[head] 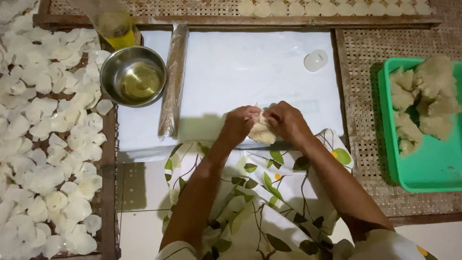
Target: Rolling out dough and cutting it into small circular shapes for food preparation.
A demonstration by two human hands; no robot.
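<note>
- The left hand (239, 123) and the right hand (285, 121) are both clenched around one pale, soft lump of dough (262, 132), pressing it between them from either side.
- That lump sits at the near edge of the white plastic-covered work board (250, 62), just off its surface and above the leaf-print cloth (260, 183) over the lap.
- To do this kneading well, I judge that even pressure from both palms, with the lump turned between squeezes, would keep it from cracking.
- The lump looks roughly round; what shows of it runs slightly longer from the board edge toward the person, with no clear pointing end.
- On the board's left part lie a plastic-wrapped wooden rolling pin (172, 82) and a steel bowl of oil (133, 76); well right of the board stands a green plastic tray of rough dough chunks (423, 163).
</note>
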